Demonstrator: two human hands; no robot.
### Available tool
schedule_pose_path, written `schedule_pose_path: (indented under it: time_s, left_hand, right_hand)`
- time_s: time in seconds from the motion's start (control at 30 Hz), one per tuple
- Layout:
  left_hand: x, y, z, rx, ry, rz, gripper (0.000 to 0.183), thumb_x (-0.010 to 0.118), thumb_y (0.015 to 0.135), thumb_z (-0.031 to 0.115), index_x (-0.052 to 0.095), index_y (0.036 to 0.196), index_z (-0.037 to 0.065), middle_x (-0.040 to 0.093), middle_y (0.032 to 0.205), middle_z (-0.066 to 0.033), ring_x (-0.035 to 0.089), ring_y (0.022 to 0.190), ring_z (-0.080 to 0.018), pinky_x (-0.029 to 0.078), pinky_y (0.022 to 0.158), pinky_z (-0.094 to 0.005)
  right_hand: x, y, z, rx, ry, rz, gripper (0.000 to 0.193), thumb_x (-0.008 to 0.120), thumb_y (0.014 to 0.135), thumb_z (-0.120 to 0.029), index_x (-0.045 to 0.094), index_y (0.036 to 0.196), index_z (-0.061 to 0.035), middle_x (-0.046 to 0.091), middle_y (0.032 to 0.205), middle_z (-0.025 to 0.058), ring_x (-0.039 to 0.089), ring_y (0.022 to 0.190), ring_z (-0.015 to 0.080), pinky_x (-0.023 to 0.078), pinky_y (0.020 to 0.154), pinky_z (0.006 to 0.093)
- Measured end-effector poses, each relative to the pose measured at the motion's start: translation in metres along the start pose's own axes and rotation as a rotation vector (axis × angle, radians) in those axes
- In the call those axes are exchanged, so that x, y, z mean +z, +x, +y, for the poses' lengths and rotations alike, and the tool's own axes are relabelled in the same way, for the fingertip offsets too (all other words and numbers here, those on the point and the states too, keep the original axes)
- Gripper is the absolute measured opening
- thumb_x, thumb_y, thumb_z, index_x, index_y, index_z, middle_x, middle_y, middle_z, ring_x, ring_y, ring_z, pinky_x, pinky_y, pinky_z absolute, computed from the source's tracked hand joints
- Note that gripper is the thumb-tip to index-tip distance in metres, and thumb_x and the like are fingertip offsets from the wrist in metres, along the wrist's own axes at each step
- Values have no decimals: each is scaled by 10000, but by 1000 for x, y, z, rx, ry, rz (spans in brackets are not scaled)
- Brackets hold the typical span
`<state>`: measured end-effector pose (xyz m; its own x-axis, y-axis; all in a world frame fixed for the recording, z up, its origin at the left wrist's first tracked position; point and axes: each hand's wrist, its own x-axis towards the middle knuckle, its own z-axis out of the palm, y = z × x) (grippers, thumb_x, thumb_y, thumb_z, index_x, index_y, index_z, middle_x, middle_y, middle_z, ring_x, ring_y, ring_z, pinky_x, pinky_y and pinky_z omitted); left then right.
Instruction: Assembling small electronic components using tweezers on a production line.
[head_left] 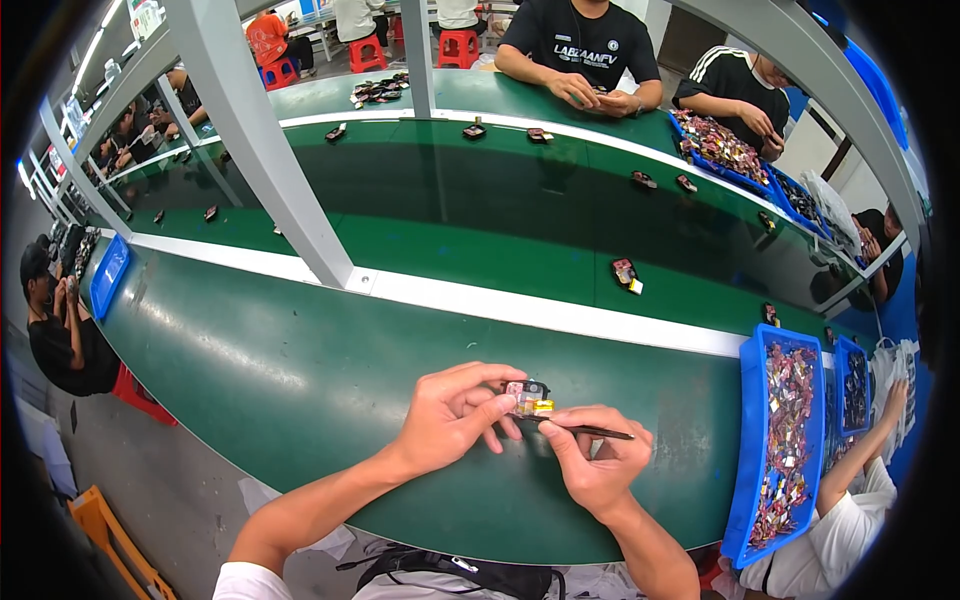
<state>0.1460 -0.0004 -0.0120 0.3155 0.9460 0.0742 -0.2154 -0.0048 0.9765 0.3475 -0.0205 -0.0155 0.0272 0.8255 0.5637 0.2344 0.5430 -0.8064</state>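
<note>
Above the near green table, my left hand (455, 415) pinches a small black plastic housing (538, 388) between thumb and fingers. Inside the housing are a pinkish circuit piece and a part with yellow tape (543, 407). My right hand (600, 455) grips a thin black stick-like tool (600, 432) like a pen. Its tip reaches the lower edge of the housing, beside the yellow tape; whether it touches cannot be made out. My fingers cover part of the housing.
A blue tray (745, 480) of small circuit pieces stands right of my hands, with a smaller blue tray (853, 385) beyond. Across the white rail (560, 320), a green conveyor belt (450, 250) carries several housings, one a black housing (627, 276). A grey post (265, 150) rises left. Co-workers sit around.
</note>
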Motion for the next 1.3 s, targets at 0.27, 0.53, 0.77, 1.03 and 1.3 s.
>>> schedule_pose_path:
  time_s: [0.27,0.53,0.77,1.03,1.3]
  left_hand:
    - [-2,0,0,-2,5,-11,278,590,990,-27,595,1256,-107,655,1091,-181,749,799,-247,625,559,-277]
    - [0,1,0,7,6,7,272,598,993,-9,605,1252,-93,660,1069,-167,745,798,-220,616,561,-266]
    - [1,1,-1,3,7,2,281,598,994,-8,598,1264,-89,659,1066,-166,743,802,-217,619,565,-267]
    - [2,1,-1,-20,8,1,280,609,994,5,603,1259,-85,656,1067,-164,741,797,-208,614,565,-262]
    - [4,2,-6,-53,49,11,269,600,990,-18,596,1245,-102,664,1103,-165,745,822,-200,622,574,-255]
  right_hand:
    - [-1,1,0,2,19,-11,131,827,766,36,747,848,-26,772,814,79,442,403,30,314,408,202]
    - [-1,1,1,12,36,-27,165,833,753,38,743,871,-33,773,845,79,436,402,36,322,407,208]
    - [-2,3,1,-120,-31,-87,163,830,752,49,720,853,-16,766,846,126,456,426,26,334,418,196]
    - [-2,4,5,-295,-120,-89,157,817,742,52,741,824,-57,776,822,94,535,444,74,362,412,221]
    - [-5,1,2,-438,-311,-158,243,768,663,96,766,825,-85,768,799,60,595,484,125,362,426,232]
